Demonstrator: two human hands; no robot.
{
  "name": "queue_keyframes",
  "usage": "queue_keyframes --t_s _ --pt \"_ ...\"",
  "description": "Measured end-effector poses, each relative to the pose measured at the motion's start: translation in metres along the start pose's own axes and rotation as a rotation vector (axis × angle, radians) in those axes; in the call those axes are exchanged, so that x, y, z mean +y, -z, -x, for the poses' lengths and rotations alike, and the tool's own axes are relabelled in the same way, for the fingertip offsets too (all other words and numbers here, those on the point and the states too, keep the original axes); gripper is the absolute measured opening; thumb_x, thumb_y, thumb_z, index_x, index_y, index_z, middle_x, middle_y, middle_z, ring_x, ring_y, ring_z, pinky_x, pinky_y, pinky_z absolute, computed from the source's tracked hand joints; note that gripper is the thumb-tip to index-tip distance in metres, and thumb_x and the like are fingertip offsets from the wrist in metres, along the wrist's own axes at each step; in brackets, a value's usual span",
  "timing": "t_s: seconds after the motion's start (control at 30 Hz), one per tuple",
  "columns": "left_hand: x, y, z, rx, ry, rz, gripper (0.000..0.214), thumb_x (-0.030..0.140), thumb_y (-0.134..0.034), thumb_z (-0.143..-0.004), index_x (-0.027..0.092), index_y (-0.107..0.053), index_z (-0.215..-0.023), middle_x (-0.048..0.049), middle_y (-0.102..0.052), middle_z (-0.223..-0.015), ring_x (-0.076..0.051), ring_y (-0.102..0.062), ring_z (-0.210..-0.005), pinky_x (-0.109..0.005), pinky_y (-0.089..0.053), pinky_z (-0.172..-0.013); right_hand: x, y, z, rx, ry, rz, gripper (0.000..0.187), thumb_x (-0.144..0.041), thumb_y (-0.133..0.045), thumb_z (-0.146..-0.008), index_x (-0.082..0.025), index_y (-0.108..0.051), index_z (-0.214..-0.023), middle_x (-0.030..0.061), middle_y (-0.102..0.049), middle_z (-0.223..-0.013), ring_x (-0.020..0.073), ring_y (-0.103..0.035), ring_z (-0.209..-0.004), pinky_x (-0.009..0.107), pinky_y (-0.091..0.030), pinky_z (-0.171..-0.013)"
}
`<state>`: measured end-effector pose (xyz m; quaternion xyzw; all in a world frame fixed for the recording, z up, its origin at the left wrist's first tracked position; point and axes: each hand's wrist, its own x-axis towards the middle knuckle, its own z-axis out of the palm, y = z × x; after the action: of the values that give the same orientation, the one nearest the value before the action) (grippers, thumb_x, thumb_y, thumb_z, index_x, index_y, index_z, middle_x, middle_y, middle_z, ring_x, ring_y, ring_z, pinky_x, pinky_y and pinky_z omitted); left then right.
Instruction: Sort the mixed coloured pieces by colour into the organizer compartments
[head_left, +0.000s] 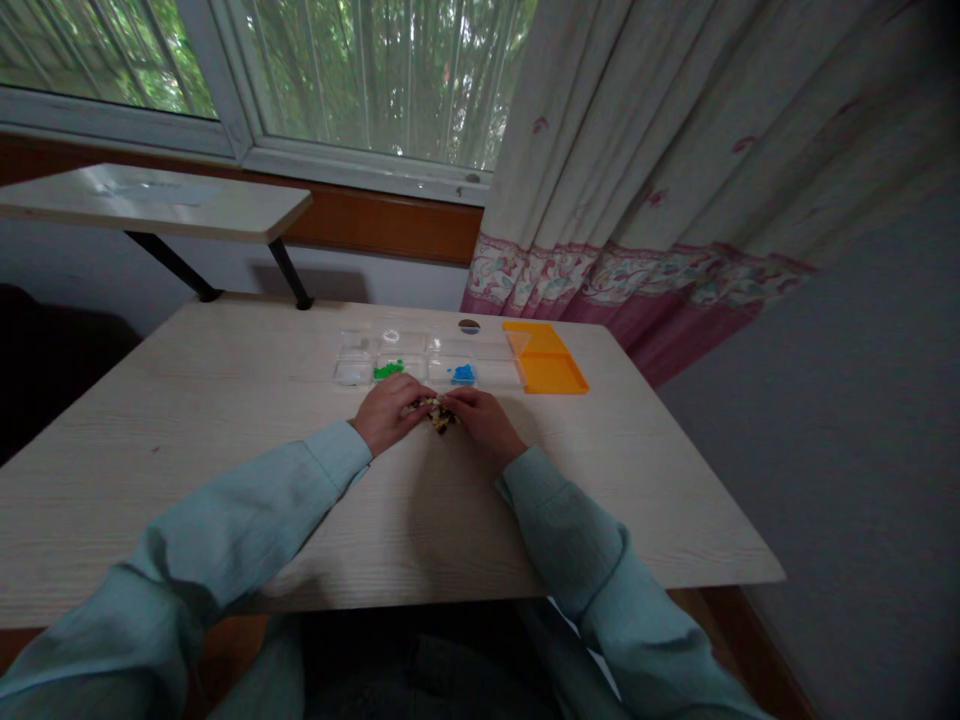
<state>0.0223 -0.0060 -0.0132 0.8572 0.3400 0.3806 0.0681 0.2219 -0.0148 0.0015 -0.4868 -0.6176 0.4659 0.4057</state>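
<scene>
A small pile of mixed-colour beads (pixel 438 412) lies on the pale wooden table (pixel 225 430). My left hand (pixel 388 410) rests palm down at the pile's left side, fingers curled against it. My right hand (pixel 482 420) lies at its right side, fingertips touching the beads. Just beyond the hands stands a clear compartment box (pixel 424 358) with green beads (pixel 388 369) in one cell and blue beads (pixel 463 373) in another. Whether either hand pinches a bead is too small to make out.
The box's orange lid (pixel 546 358) lies open to the right. A small dark round thing (pixel 469 325) sits behind the box. A folding side table (pixel 150 200) stands at the back left under the window. A curtain (pixel 675 180) hangs at the right.
</scene>
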Motion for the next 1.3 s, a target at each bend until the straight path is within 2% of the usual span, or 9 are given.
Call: queue_keyframes --t_s 0.17,0.4,0.5,0.57,0.67,0.73,0.8,1.0,1.3 --pt "0.0 -0.001 0.001 0.068 -0.027 -0.074 0.022 0.039 -0.056 -0.093 0.023 -0.07 -0.099 -0.0046 -0.067 -0.084 -0.018 -0.058 -0.082 -0.033 -0.046 -0.077 -0.002 -0.001 0.002 0.015 -0.002 -0.027 0.03 -0.047 -0.067 -0.072 -0.018 -0.074 -0.075 0.001 -0.068 -0.075 0.0143 -0.058 -0.075 0.026 -0.044 -0.07" --pt "0.004 0.002 0.0 0.046 -0.035 -0.119 0.023 0.04 -0.056 -0.093 0.023 -0.072 -0.094 -0.0048 -0.069 -0.082 -0.017 -0.06 -0.08 -0.032 -0.047 -0.074 -0.003 -0.004 0.005 -0.017 -0.103 -0.028 0.038 -0.052 -0.068 -0.071 -0.015 -0.073 -0.076 -0.0025 -0.059 -0.061 0.0104 -0.05 -0.06 0.023 -0.037 -0.057" --pt "0.005 0.003 0.0 0.046 -0.039 -0.094 0.022 0.037 -0.055 -0.094 0.023 -0.071 -0.1 -0.0056 -0.069 -0.086 -0.018 -0.061 -0.083 -0.033 -0.048 -0.077 -0.001 0.002 0.001 0.007 -0.063 -0.006 0.036 -0.051 -0.067 -0.073 -0.016 -0.072 -0.08 -0.0016 -0.061 -0.065 0.0114 -0.051 -0.061 0.024 -0.039 -0.059" --pt "0.005 0.004 0.0 0.039 -0.028 -0.079 0.024 0.036 -0.053 -0.095 0.022 -0.069 -0.105 -0.0064 -0.069 -0.088 -0.018 -0.061 -0.085 -0.034 -0.049 -0.078 0.002 0.014 -0.004 0.123 0.04 0.088 0.032 -0.049 -0.066 -0.075 -0.017 -0.072 -0.079 0.0012 -0.064 -0.073 0.0136 -0.053 -0.067 0.027 -0.043 -0.065" --pt "0.002 0.003 0.001 0.046 -0.003 -0.064 0.025 0.033 -0.051 -0.096 0.021 -0.068 -0.109 -0.0072 -0.069 -0.09 -0.019 -0.06 -0.086 -0.035 -0.049 -0.08 0.008 0.042 -0.014 0.426 0.215 0.347 0.025 -0.043 -0.065 -0.079 -0.019 -0.071 -0.075 0.0054 -0.064 -0.081 0.0181 -0.054 -0.08 0.033 -0.044 -0.079" --pt "-0.001 0.002 0.002 0.073 0.011 -0.051 0.024 0.032 -0.05 -0.096 0.021 -0.068 -0.108 -0.0072 -0.068 -0.09 -0.019 -0.06 -0.086 -0.035 -0.05 -0.081 0.014 0.06 -0.02 0.575 0.247 0.513 0.024 -0.04 -0.063 -0.082 -0.019 -0.071 -0.074 0.007 -0.063 -0.083 0.0209 -0.052 -0.087 0.037 -0.041 -0.086" --pt "-0.003 0.001 0.002 0.092 0.021 -0.034 0.023 0.03 -0.05 -0.096 0.021 -0.069 -0.107 -0.0069 -0.068 -0.09 -0.018 -0.06 -0.086 -0.034 -0.05 -0.08 0.022 0.072 -0.024 0.646 0.247 0.628 0.024 -0.039 -0.061 -0.083 -0.019 -0.071 -0.075 0.0079 -0.061 -0.085 0.0224 -0.05 -0.091 0.04 -0.039 -0.088" --pt "-0.006 0.0 0.003 0.058 0.036 0.006 0.022 0.028 -0.051 -0.095 0.021 -0.068 -0.108 -0.0056 -0.067 -0.089 -0.018 -0.058 -0.083 -0.034 -0.049 -0.08 0.037 0.073 -0.031 0.657 0.234 0.763 0.027 -0.04 -0.059 -0.086 -0.019 -0.072 -0.078 0.0096 -0.06 -0.098 0.024 -0.044 -0.095 0.041 -0.035 -0.089" --pt "-0.006 0.0 0.003 0.047 0.071 0.005 0.021 0.026 -0.051 -0.094 0.021 -0.069 -0.104 -0.0062 -0.066 -0.09 -0.019 -0.058 -0.088 -0.036 -0.048 -0.082 0.029 0.071 -0.023 0.63 0.2 0.736 0.028 -0.037 -0.052 -0.091 -0.019 -0.072 -0.088 0.0102 -0.063 -0.099 0.0249 -0.047 -0.102 0.041 -0.035 -0.093"
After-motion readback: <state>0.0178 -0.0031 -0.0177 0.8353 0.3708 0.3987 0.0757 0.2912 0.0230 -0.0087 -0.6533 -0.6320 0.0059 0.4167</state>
